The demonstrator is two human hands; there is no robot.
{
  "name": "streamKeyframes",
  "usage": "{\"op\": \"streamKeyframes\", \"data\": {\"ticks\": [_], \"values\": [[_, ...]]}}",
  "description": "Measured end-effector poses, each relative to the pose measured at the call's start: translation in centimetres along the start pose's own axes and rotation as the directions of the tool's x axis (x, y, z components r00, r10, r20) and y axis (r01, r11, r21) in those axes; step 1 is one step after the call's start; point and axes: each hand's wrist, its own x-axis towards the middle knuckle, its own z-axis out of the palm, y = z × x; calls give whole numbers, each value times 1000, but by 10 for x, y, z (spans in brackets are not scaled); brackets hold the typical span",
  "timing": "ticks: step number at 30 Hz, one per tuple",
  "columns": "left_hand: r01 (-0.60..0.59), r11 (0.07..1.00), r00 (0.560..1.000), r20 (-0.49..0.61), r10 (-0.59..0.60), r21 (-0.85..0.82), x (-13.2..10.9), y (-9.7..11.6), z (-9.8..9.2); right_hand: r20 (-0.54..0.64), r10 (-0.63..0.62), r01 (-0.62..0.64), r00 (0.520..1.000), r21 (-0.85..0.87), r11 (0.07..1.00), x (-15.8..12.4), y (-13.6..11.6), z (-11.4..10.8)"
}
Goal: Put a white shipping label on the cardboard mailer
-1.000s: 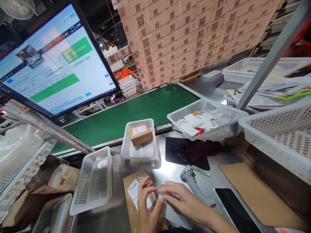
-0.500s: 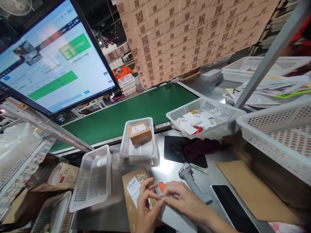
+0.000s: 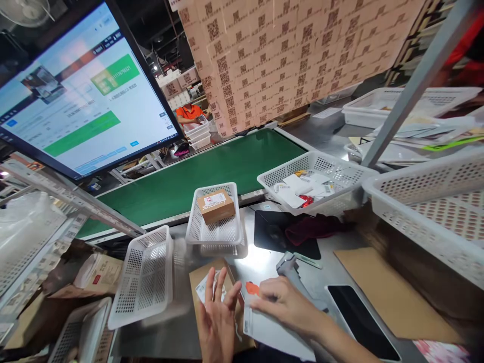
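My left hand (image 3: 218,315) is spread flat, fingers apart, over a brown cardboard package (image 3: 199,282) with a white label, lying on the metal bench. My right hand (image 3: 283,301) presses down on a white sheet (image 3: 270,333) that lies partly over the package. A small orange mark (image 3: 251,288) shows on the sheet between my hands. Just behind my right hand lies a grey handheld scanner (image 3: 289,264).
A white basket (image 3: 215,234) holds a small brown box (image 3: 216,205) by the green conveyor belt (image 3: 212,174). Another basket (image 3: 145,277) leans at the left. A basket of papers (image 3: 333,171), a black mat (image 3: 270,229), a dark tablet (image 3: 357,315) and a monitor (image 3: 79,96) surround me. A person in orange works far off.
My left hand has opened out and flattened on the package; before, both hands pinched something small together. The white sheet now lies more exposed under my right hand.
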Motion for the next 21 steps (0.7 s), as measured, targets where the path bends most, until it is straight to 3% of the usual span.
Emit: {"op": "streamKeyframes", "data": {"ticks": [5,10,12,13,14,16,17,18,19,21], "values": [[106,992,994,4,-106,-66,-4,12,8,14,-56,56,998,-39,998,8,1,-1],[134,986,979,166,-116,-100,-8,15,1,21,40,-41,999,24,999,14,8,1],[163,979,977,159,-143,-121,-7,14,-2,-17,-73,72,997,-63,995,10,7,1],[191,973,975,140,-172,-133,-7,13,-2,-49,-213,201,976,-175,964,6,6,1],[218,965,972,119,-202,-146,-5,11,-2,-59,-384,347,922,-318,882,2,4,0],[237,957,970,87,-226,-167,0,7,-1,8,-669,554,743,-568,608,-8,-2,-1],[227,958,973,75,-217,-177,3,6,0,55,-739,598,672,-629,496,-13,-5,-2],[204,961,979,59,-196,-188,5,6,0,84,-768,617,635,-653,439,-18,-8,-3],[179,964,984,39,-175,-197,8,7,1,90,-772,623,629,-652,431,-22,-9,-5],[158,967,987,7,-159,-201,11,12,0,66,-739,618,671,-600,508,-27,-8,-10]]}}
